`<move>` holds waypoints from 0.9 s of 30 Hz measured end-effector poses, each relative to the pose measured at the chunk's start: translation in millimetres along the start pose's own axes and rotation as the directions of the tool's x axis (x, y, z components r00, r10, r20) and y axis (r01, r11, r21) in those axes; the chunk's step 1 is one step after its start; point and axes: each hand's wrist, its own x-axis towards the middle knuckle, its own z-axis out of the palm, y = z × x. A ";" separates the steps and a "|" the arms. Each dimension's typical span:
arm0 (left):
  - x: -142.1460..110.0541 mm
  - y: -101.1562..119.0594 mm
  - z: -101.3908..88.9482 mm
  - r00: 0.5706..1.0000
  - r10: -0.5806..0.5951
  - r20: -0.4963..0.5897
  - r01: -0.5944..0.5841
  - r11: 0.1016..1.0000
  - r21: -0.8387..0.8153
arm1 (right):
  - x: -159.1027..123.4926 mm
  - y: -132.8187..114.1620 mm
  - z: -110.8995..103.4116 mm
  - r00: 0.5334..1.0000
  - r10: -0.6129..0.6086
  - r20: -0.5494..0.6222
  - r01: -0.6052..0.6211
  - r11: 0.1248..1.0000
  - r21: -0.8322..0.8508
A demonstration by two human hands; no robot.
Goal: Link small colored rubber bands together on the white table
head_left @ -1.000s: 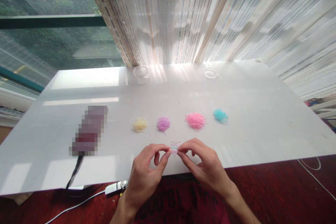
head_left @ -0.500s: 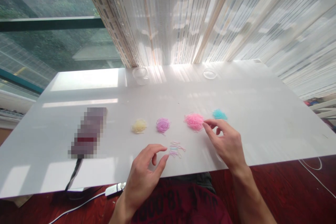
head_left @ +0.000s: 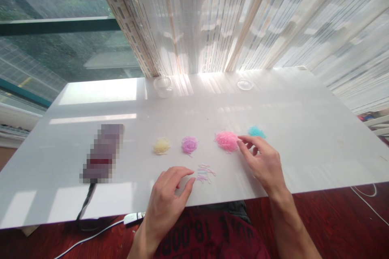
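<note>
My right hand (head_left: 261,160) reaches to the right edge of the pink pile of small rubber bands (head_left: 226,141). Its thumb and index finger pinch together at the pile's rim, on what looks like a pink band. My left hand (head_left: 172,192) rests near the table's front edge, thumb and index finger apart with nothing between them. Just right of those fingertips lies a small group of loose pastel bands (head_left: 206,173), some looped or stretched long. A purple pile (head_left: 189,145) and a yellow pile (head_left: 161,145) lie farther left. Partly behind my right hand is a turquoise pile (head_left: 257,131).
A blurred-out dark object (head_left: 103,153) with a black cable lies on the left of the white table (head_left: 304,129). Clear round dishes (head_left: 163,85) and another clear dish (head_left: 244,85) stand at the back, by the curtain. A white power strip (head_left: 133,218) is below the front edge.
Both hands were pinching at the loose bands. My right hand has moved right and forward to the pink pile; my left fingers have parted, leaving the loose bands on the table.
</note>
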 end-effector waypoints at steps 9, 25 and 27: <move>-0.4 0.4 4.0 0.994 0.057 0.091 -0.068 0.989 0.130 | -37.6 -14.0 -1.1 0.994 -0.092 0.053 0.089 0.994 0.058; -1.4 4.7 11.0 0.990 0.105 0.093 -0.122 0.971 0.203 | -72.3 -44.3 24.7 0.885 -0.301 0.354 0.274 0.954 0.124; -2.8 4.7 10.9 0.990 0.105 0.097 -0.122 0.972 0.198 | -73.0 -44.6 23.8 0.887 -0.306 0.345 0.276 0.952 0.135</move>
